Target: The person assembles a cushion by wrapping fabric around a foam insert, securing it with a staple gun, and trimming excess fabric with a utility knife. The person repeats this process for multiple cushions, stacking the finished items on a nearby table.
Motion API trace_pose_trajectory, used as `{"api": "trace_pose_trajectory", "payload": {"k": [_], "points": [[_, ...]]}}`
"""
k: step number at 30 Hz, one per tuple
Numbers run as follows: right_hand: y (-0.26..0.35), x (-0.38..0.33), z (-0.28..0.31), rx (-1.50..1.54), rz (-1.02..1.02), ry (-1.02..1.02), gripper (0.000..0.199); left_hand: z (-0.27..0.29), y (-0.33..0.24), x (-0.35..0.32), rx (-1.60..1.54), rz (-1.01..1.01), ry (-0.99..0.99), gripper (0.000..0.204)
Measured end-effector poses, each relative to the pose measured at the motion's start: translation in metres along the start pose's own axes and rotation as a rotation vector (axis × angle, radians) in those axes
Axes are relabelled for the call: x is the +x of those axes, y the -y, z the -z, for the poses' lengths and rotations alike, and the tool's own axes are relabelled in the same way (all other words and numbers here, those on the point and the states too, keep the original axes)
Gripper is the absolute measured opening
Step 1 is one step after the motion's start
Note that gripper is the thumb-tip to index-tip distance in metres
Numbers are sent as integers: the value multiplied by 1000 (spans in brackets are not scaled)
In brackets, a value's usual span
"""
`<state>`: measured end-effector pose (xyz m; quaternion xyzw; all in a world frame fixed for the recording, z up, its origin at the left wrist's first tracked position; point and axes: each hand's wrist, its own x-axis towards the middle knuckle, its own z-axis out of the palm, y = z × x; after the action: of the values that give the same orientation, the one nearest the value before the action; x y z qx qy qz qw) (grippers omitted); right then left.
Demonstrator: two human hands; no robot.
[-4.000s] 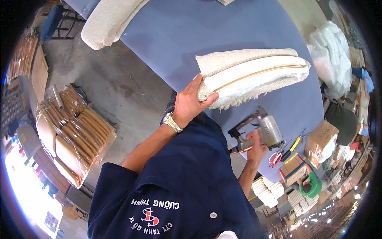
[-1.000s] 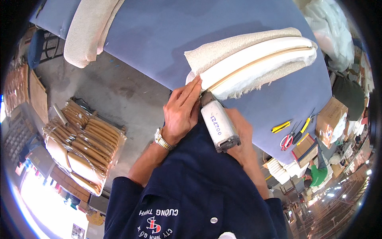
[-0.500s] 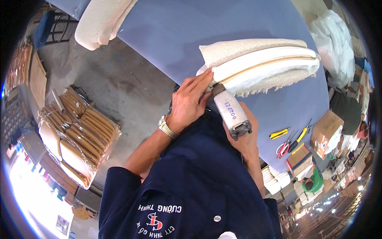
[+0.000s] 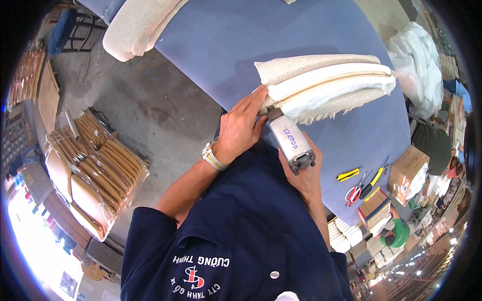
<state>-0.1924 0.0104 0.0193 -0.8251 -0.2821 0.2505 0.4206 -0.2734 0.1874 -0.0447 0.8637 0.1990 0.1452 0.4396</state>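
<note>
A curved padded furniture part [image 4: 331,90] lies on the blue-covered table, with white padding, a pale wooden strip along its middle and beige fabric [image 4: 311,67] flaring out on both sides. At its near left end my left hand [image 4: 242,123] presses and pinches the fabric between fingers and thumb. My right hand [image 4: 307,165] is closed round a light grey staple gun [image 4: 288,138]. The gun's dark nose rests at that same end, just beside my left fingertips. Its handle is mostly hidden under the body.
On the blue table [image 4: 211,35] lie a yellow utility knife [image 4: 348,174], red-handled scissors [image 4: 353,194] and a yellow-and-black tool [image 4: 374,180]. Fabric-covered pieces [image 4: 133,30] sit at the upper left. Plastic-wrapped brown parts [image 4: 100,170] stand on the floor left. A co-worker in green [image 4: 399,233] is at lower right.
The view has shifted slightly, so the table and its things appear moved a little. Both hands keep their places at the part's end, the staple gun's nose still there.
</note>
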Motion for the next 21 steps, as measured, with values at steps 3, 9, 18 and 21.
{"api": "trace_pose_trajectory", "payload": {"k": [3,9,18,21], "points": [[-6,1,-3,27,-8,-2,35,-1,0,1,-29,16,9,76],[8,5,1,61,-58,40,32,-6,-7,-10,-46,59,10,76],[-3,4,-4,-11,-39,54,37,-12,-8,-11,-64,96,-8,75],[-9,4,-1,4,25,32,35,-10,-9,-6,-82,90,-11,75]]}}
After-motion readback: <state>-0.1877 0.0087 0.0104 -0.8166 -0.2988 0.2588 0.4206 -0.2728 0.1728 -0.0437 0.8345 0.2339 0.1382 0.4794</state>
